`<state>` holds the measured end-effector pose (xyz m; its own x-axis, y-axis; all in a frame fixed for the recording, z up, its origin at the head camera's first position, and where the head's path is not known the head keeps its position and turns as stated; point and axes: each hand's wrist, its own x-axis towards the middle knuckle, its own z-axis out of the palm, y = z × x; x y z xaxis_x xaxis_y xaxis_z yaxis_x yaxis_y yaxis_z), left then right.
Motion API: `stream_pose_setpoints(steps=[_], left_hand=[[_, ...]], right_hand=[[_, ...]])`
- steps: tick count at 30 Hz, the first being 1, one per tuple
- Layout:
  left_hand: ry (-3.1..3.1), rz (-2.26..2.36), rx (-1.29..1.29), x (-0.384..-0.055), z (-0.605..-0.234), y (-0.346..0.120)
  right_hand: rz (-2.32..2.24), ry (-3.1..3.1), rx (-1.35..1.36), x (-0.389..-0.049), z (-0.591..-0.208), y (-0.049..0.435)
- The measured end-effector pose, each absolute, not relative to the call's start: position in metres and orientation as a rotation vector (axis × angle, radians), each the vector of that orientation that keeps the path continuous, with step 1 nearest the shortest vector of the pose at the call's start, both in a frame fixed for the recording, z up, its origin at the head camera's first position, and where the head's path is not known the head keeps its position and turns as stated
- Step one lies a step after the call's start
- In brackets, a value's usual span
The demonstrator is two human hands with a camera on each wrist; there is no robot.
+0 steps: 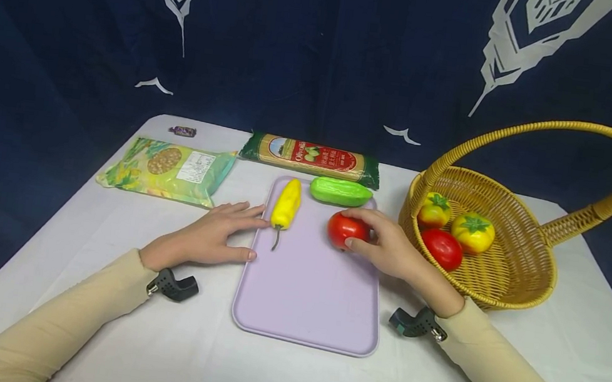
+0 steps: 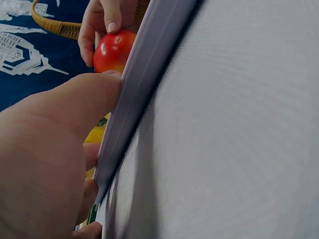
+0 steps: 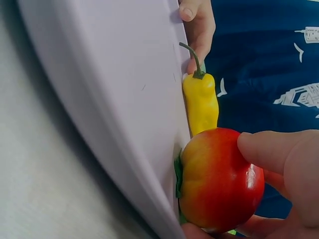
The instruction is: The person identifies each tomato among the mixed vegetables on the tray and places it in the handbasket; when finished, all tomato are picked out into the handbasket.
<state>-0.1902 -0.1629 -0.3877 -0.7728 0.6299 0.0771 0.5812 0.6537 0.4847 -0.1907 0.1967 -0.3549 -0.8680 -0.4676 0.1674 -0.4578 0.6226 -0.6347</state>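
On the lilac tray (image 1: 304, 304) sits a red tomato (image 1: 340, 229), its underside yellowish and its green calyx turned down in the right wrist view. My right hand (image 1: 388, 248) grips it with thumb and fingers around its sides. At the tray's left rim rests my left hand (image 1: 213, 234), fingers spread, thumb and fingertips touching the edge. Close to those fingers lies a yellow pepper (image 1: 287, 204), stem towards me. Across the tray's far end is a green, ridged gourd-like vegetable (image 1: 341, 192). The left wrist view shows the tomato (image 2: 113, 52) beyond the left thumb.
A wicker basket (image 1: 530, 261) with a tall handle stands right, holding several tomatoes (image 1: 472, 232). Behind the tray lies a pasta packet (image 1: 312, 157). A green-yellow bag (image 1: 169, 169) and a small purple item (image 1: 183, 131) are at the left back.
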Motion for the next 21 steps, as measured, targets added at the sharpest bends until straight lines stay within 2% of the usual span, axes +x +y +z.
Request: stream_pose_setpoints(steps=[21], left_hand=[[2.767,0.76,1.022,-0.19,-0.389,-0.163]], right_hand=[[-1.141,2.805,-0.84,-0.19,-0.366,0.195]])
